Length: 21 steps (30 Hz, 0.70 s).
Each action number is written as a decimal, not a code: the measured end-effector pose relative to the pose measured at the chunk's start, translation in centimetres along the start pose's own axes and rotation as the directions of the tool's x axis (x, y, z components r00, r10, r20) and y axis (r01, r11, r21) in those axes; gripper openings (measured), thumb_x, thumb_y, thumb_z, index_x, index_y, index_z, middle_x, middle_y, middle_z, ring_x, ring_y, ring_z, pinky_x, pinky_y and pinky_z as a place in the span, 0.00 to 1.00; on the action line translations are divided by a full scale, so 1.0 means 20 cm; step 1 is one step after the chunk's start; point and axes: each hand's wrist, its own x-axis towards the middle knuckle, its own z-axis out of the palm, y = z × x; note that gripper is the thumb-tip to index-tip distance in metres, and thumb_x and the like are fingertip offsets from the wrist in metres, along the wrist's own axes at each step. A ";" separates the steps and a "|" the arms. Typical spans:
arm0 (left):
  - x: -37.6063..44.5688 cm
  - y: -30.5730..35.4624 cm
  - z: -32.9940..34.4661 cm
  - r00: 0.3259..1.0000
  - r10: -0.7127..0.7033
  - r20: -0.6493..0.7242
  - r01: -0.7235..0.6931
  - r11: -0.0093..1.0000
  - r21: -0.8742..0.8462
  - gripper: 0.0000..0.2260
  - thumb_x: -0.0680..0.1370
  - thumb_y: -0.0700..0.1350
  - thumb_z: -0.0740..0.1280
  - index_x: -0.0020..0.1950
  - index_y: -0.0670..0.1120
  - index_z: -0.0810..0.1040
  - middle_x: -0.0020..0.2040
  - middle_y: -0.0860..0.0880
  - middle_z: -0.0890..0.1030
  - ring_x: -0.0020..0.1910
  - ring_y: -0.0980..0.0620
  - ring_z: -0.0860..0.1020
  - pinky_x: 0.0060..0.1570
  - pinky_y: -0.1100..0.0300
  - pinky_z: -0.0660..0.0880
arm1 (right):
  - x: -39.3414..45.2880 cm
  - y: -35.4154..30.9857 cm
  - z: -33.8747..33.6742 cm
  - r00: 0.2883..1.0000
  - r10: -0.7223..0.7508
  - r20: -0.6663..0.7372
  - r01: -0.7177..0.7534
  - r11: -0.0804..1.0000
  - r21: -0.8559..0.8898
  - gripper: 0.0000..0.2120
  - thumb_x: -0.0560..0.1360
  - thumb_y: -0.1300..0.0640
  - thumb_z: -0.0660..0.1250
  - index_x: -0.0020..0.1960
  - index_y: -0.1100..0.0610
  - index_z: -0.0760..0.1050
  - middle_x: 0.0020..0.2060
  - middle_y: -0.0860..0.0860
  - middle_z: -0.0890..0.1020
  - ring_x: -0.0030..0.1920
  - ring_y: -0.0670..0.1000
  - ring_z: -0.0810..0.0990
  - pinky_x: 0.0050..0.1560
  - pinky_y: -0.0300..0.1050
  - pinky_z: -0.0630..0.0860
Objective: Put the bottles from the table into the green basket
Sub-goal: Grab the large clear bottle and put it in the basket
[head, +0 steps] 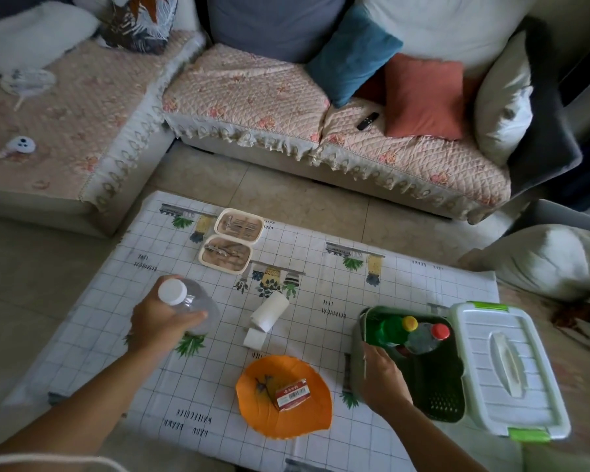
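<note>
Bottle (193, 306) (clear, white cap) is clamped in the left hand (160, 323) above the surface; the right hand (384, 378) holds the green basket (436, 400) rim. Next it must travel across into the basket.

A corner sofa (252, 97) filled the far side of the room, its seats covered in quilted pink floral throws with lace edging. Against its back leaned a teal cushion (353, 56), a coral cushion (424, 97), a patterned dark cushion (140, 22) and white pillows (504, 110). A black remote (367, 120) lay on the seat beside the coral cushion. The floor (286, 185) was pale beige tile. The low surface (321, 267) wore a white grid-patterned cloth with printed plants. Soft daylight lit everything evenly.
</note>
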 end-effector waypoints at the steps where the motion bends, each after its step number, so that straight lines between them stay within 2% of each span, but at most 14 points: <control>1: -0.05 0.06 0.00 0.999 0.032 0.018 -0.032 0.999 0.007 0.28 0.60 0.39 0.82 0.56 0.50 0.76 0.48 0.49 0.81 0.49 0.47 0.77 0.47 0.52 0.77 | -0.02 0.01 -0.02 1.000 -0.001 0.004 0.001 1.000 0.010 0.26 0.76 0.68 0.60 0.72 0.55 0.63 0.65 0.53 0.75 0.61 0.51 0.77 0.60 0.44 0.76; 3: -0.15 0.18 0.03 0.992 0.110 0.056 -0.112 0.993 0.035 0.28 0.60 0.39 0.82 0.56 0.49 0.76 0.45 0.50 0.80 0.46 0.48 0.77 0.41 0.57 0.75 | -0.07 0.04 -0.09 1.000 -0.010 0.014 0.009 0.999 0.036 0.25 0.76 0.68 0.60 0.71 0.53 0.64 0.66 0.52 0.75 0.62 0.51 0.76 0.61 0.46 0.76; 5: -0.26 0.27 0.07 0.979 0.176 0.105 -0.184 0.980 0.077 0.28 0.59 0.41 0.82 0.55 0.51 0.76 0.43 0.53 0.80 0.44 0.50 0.78 0.38 0.58 0.75 | -0.12 0.09 -0.17 1.000 -0.013 0.028 0.012 0.999 0.034 0.22 0.77 0.66 0.61 0.69 0.53 0.66 0.64 0.52 0.76 0.60 0.50 0.77 0.60 0.44 0.74; 8: -0.42 0.39 0.17 0.958 0.228 0.176 -0.244 0.967 0.078 0.28 0.58 0.45 0.83 0.54 0.54 0.76 0.44 0.54 0.82 0.44 0.52 0.80 0.38 0.56 0.79 | -0.18 0.21 -0.26 0.998 0.033 0.052 -0.035 0.999 0.036 0.25 0.75 0.65 0.62 0.71 0.53 0.64 0.65 0.51 0.74 0.61 0.51 0.75 0.61 0.45 0.74; 14: -0.71 0.61 0.44 0.888 0.346 0.303 -0.379 0.924 0.055 0.29 0.57 0.51 0.83 0.55 0.56 0.76 0.43 0.57 0.82 0.43 0.62 0.79 0.35 0.69 0.73 | -0.25 0.49 -0.37 0.993 0.093 0.070 -0.097 0.994 0.052 0.30 0.72 0.64 0.64 0.72 0.50 0.63 0.67 0.51 0.74 0.62 0.52 0.75 0.63 0.48 0.74; 18: -0.85 0.71 0.64 0.847 0.384 0.367 -0.420 0.907 0.020 0.29 0.58 0.54 0.82 0.55 0.55 0.76 0.44 0.58 0.82 0.43 0.60 0.80 0.37 0.71 0.75 | -0.25 0.63 -0.40 0.990 0.126 0.061 -0.130 0.989 0.065 0.26 0.73 0.61 0.62 0.70 0.51 0.66 0.64 0.51 0.76 0.61 0.52 0.76 0.61 0.49 0.75; 21: -0.95 0.77 0.79 0.833 0.406 0.375 -0.435 0.900 -0.009 0.31 0.58 0.52 0.83 0.56 0.57 0.74 0.46 0.62 0.79 0.45 0.61 0.79 0.39 0.72 0.74 | -0.25 0.72 -0.43 0.992 0.109 0.061 -0.113 0.992 0.056 0.24 0.74 0.60 0.60 0.70 0.51 0.65 0.64 0.51 0.76 0.61 0.53 0.76 0.61 0.49 0.75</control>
